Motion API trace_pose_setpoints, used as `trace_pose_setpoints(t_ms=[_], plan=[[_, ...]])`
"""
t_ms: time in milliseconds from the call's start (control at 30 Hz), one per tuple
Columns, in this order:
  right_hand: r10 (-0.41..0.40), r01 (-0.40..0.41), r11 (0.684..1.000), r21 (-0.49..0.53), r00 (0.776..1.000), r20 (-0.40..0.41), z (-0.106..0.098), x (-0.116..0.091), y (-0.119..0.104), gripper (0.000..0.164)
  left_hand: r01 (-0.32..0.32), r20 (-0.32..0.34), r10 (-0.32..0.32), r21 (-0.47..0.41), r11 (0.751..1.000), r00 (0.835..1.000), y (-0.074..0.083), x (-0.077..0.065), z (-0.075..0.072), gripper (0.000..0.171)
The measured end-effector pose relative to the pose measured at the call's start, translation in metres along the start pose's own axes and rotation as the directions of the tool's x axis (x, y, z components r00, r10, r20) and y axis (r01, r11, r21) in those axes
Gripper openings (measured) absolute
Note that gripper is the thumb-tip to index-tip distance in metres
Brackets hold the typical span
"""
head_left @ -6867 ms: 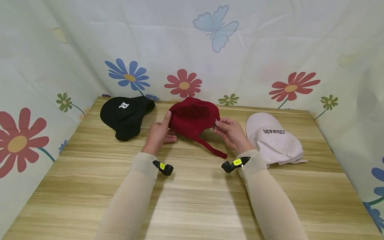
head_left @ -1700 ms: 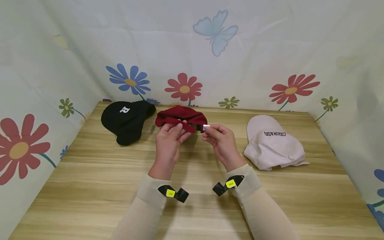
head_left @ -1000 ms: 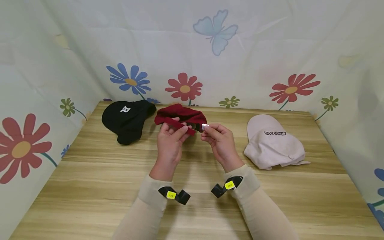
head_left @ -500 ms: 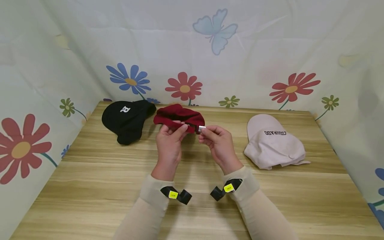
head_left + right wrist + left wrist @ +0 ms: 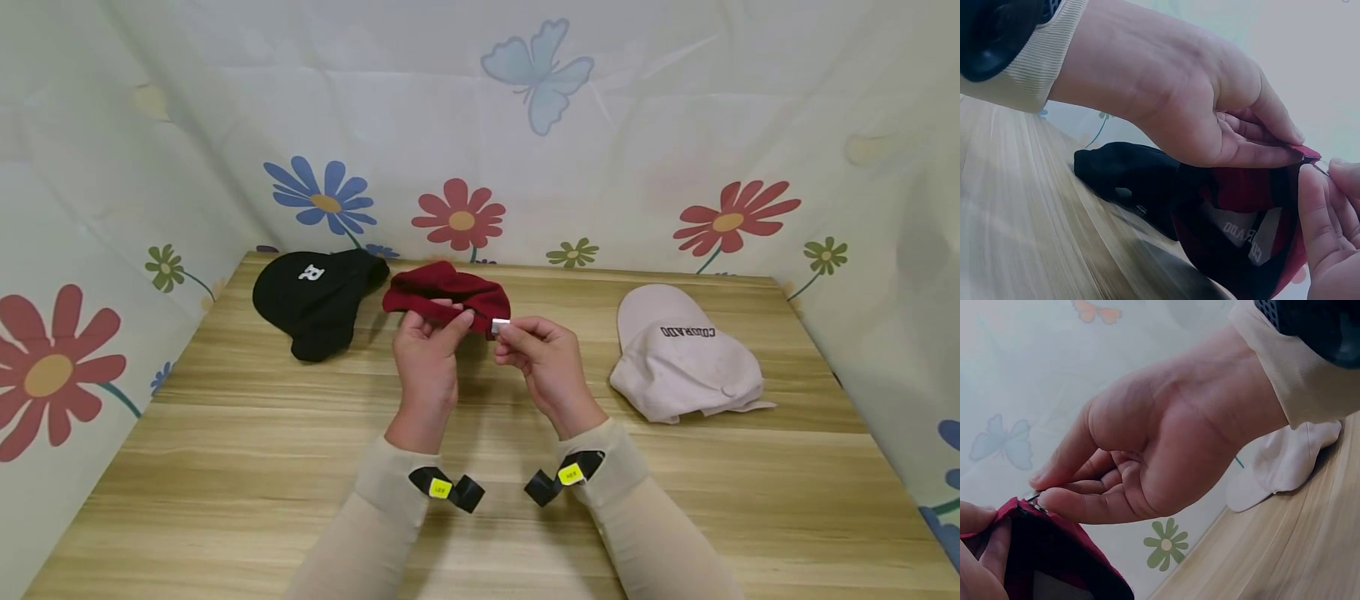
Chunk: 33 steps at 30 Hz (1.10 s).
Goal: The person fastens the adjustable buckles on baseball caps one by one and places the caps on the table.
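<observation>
A dark red cap [image 5: 465,287] is held above the table, its hollow side toward me. My left hand [image 5: 425,367] pinches the cap's red strap [image 5: 1307,151] between thumb and fingers. My right hand [image 5: 553,375] pinches a small silver buckle [image 5: 500,326] at the other side of the cap's back opening. In the left wrist view, the right hand [image 5: 1166,437] has thumb and forefinger tips on the metal piece at the red edge. Strap end and buckle are right beside each other, partly hidden by fingertips.
On the wooden table [image 5: 300,467], a black cap [image 5: 300,308] with a white letter lies at the back left. A white cap [image 5: 690,367] with dark lettering lies to the right. A flower-printed cloth [image 5: 375,100] hangs behind the table's far edge.
Earlier both hands held the red cap's sides while its strap hung loose. The left hand has since taken the strap and the right the buckle. Lately the hands have drawn slightly closer together.
</observation>
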State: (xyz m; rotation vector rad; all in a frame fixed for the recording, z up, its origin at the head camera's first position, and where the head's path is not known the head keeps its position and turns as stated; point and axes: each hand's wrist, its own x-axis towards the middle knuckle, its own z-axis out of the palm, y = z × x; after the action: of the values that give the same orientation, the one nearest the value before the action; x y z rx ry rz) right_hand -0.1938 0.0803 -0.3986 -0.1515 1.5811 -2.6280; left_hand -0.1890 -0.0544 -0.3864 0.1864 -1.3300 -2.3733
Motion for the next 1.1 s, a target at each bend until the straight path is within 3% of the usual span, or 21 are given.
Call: trace_pose_setpoints(t_ms=[667,1100], plan=[[-0.020,0.019,1.000,-0.017,1.000,-0.010,0.0002,0.0020,0.0001,0.007,-0.049,0.032,0.043,0.196,0.979,0.999,0.0021,-0.0019,0.0006,0.029],[-0.033,0.033,0.999,-0.040,0.999,0.002,0.0014,0.0009,-0.0018,0.009,-0.105,0.043,0.098,0.210,0.972,0.994,0.0011,-0.0031,0.0029,0.026]])
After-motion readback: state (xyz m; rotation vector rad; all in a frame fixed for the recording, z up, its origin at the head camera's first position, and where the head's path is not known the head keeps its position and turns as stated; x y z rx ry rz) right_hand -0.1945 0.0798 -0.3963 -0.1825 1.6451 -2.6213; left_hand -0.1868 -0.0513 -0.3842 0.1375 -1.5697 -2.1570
